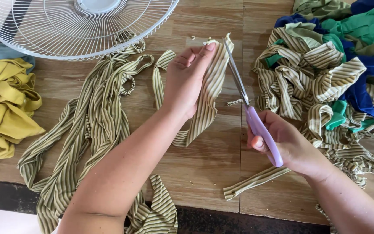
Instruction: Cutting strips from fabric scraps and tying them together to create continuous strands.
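My left hand [186, 82] pinches the top of a striped olive-and-cream fabric strip [207, 102] and holds it up over the wooden table [204, 169]. My right hand [288, 145] grips scissors with lilac handles [260, 130]. Their steel blades [235, 71] run up along the strip's right edge, nearly closed. The strip hangs down to the table below my left palm.
A pile of long striped strips [96, 121] lies at the left. A white wire fan guard [78, 26] rests at the top left. Yellow cloth [5, 104] sits at the far left. A heap of striped, green and blue scraps [338, 73] fills the right. One cut strip [252, 182] lies near the front edge.
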